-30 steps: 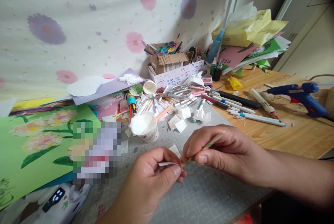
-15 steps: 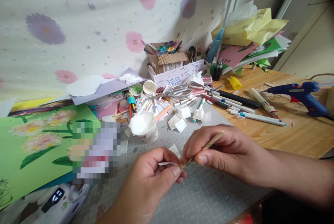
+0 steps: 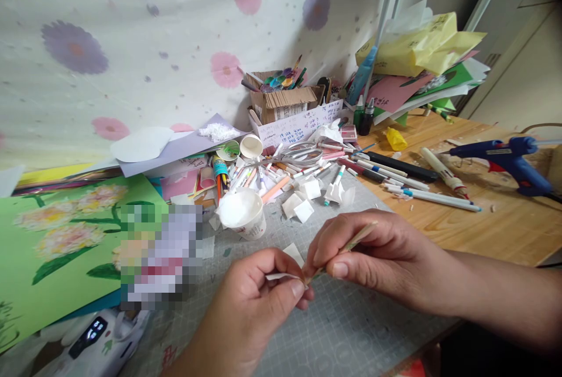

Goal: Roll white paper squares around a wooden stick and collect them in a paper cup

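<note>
Over a grey cutting mat [image 3: 351, 336], my two hands meet at their fingertips. My left hand [image 3: 259, 301] pinches a small piece of white paper [image 3: 281, 276] between thumb and forefinger. A thin, flat wooden stick [image 3: 362, 234] with greenish stains is gripped by my right hand [image 3: 377, 260], its upper end poking out above the thumb. The stick's lower end touches the paper at my left fingertips; the exact contact is partly covered by the fingers. Just behind lies a white paper square [image 3: 293, 253] on the mat.
A paper cup [image 3: 252, 228] with white contents stands beyond my hands. Behind it are scissors [image 3: 302, 156], many pens and folded white papers [image 3: 302, 204]. A blue glue gun [image 3: 500, 160] is at right. Green flower artwork [image 3: 52, 283] lies left, beside a white device [image 3: 116, 342].
</note>
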A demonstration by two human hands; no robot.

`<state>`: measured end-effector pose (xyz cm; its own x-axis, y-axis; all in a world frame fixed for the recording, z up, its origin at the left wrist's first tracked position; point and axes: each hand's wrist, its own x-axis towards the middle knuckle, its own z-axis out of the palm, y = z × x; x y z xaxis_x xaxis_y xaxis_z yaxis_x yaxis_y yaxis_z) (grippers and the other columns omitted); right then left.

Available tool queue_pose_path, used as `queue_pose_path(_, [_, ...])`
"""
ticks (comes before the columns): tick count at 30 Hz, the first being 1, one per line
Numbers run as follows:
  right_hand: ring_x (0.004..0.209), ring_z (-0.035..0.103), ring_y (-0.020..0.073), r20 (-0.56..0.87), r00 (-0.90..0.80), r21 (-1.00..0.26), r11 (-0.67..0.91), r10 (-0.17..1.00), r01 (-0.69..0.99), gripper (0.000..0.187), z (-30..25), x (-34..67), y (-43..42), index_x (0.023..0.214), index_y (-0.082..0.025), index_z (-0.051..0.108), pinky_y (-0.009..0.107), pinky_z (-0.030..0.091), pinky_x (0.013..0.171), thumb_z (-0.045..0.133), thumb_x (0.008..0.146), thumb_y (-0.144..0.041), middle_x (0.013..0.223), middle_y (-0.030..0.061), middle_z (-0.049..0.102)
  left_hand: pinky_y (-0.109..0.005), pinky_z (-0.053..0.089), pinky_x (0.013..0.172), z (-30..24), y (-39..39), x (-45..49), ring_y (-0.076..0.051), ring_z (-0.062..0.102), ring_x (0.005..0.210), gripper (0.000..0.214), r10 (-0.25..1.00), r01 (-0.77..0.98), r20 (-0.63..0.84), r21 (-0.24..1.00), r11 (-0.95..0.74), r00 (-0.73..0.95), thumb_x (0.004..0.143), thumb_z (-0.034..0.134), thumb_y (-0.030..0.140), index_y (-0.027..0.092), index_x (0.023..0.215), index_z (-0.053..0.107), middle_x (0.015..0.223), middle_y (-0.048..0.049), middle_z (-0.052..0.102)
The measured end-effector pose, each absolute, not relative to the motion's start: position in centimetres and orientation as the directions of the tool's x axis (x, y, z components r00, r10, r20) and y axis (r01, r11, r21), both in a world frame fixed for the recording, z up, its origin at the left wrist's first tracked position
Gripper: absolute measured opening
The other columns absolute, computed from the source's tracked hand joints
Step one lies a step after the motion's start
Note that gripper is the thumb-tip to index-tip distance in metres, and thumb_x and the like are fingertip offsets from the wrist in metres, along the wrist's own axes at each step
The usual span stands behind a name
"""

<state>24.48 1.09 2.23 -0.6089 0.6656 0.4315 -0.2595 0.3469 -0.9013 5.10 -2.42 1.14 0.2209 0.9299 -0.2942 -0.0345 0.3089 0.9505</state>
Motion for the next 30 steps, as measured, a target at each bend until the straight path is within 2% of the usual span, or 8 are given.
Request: queue_pose_path(30, [0.077,0.067,0.0123,0.425,-0.607,-0.901,0.376,0.671,-0.215,0.006,2.33,24.61,0.91,0.086,-0.01,0.062,0.023,0.055,0.071,0.058,0.09,-0.008,0.078,0.0062,0.067,-0.023,0.046,0.061,1.47,-2.4,5.42,-0.013,0.063,0.059,0.007,0.954,0.049,-0.258,0.966,0.254,0.15,0.069,0.066,0.021,0.02,0.062,0.065,0.057,0.0043,0.069])
